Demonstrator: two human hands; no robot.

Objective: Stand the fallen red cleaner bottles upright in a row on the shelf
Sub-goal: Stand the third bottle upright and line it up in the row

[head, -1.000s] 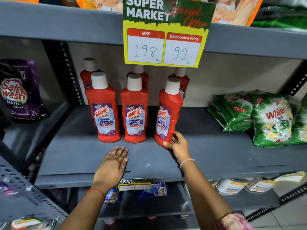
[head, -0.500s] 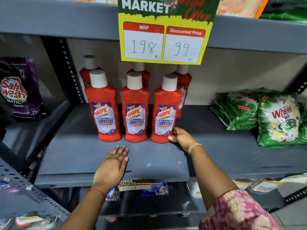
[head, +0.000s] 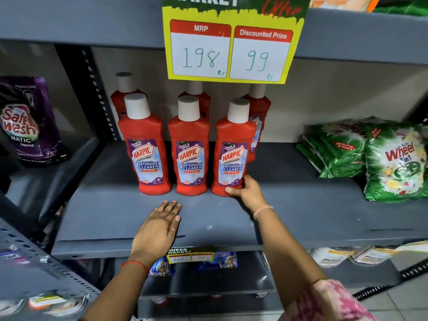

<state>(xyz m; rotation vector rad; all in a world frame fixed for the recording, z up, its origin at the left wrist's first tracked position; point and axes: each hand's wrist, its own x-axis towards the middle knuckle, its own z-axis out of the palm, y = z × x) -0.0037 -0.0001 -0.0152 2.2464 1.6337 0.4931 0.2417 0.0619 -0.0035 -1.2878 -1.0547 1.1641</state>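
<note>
We see three red cleaner bottles in a front row on the grey shelf (head: 301, 212), all upright with labels forward: left bottle (head: 144, 149), middle bottle (head: 189, 149), right bottle (head: 234, 151). Behind them stand three more, back-left bottle (head: 124, 89), back-middle bottle (head: 196, 91), back-right bottle (head: 260, 105), mostly hidden by the front ones. Six total, none lying down. The right hand (head: 247, 191) touches the right bottle low at its base, fingers curled round its right side and thumb at the front bottom edge; grip looks loose, we cannot tell if it is squeezing. The left hand (head: 159, 225) lies flat and spread on the shelf board in front of the middle bottle, holding nothing, apart from the bottles. A yellow price sign (head: 231, 42) hangs from the shelf above and covers the back caps in part. Right of the bottles, well apart, sit two green detergent packs (head: 340, 149) (head: 396, 163). One purple pouch (head: 27, 121) stands in the next bay to the left, past the perforated upright (head: 97, 93). Bare shelf lies open between right bottle and green packs, and along the front edge.
</note>
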